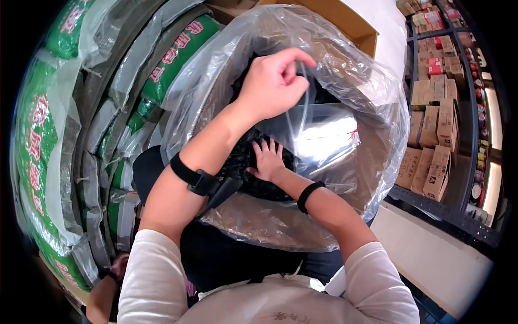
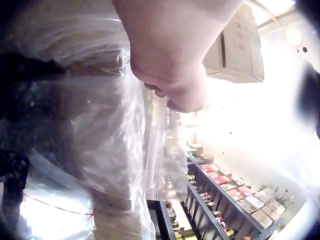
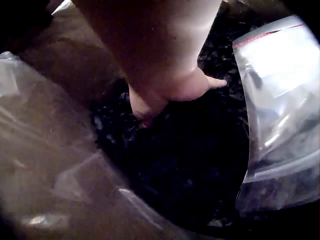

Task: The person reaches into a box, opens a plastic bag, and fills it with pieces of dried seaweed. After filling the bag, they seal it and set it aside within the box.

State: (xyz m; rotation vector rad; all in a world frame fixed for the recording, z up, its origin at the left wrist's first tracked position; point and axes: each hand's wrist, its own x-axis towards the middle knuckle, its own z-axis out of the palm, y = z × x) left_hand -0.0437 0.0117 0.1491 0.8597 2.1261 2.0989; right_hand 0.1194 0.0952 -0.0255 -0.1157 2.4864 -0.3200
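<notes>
My left hand (image 1: 278,81) is raised over a big clear plastic liner (image 1: 221,216) and pinches a clear zip bag (image 2: 167,165), which hangs down from the curled fingers in the left wrist view. Lower down inside the liner, my right hand (image 1: 268,159) rests with spread fingers on a heap of black, crinkled dried pieces (image 1: 251,186). Beside that hand, more clear zip bags (image 3: 280,100) with a red line along one edge lie on the dark heap. In the right wrist view, part of the right hand is hidden behind its own wrist.
Stacked green and white sacks (image 1: 162,70) rise along the left. A cardboard box (image 1: 350,21) stands behind the liner. On the right is a dark metal shelf rack (image 1: 464,189) with small cartons (image 1: 429,124). Another person's hand (image 1: 120,264) shows at lower left.
</notes>
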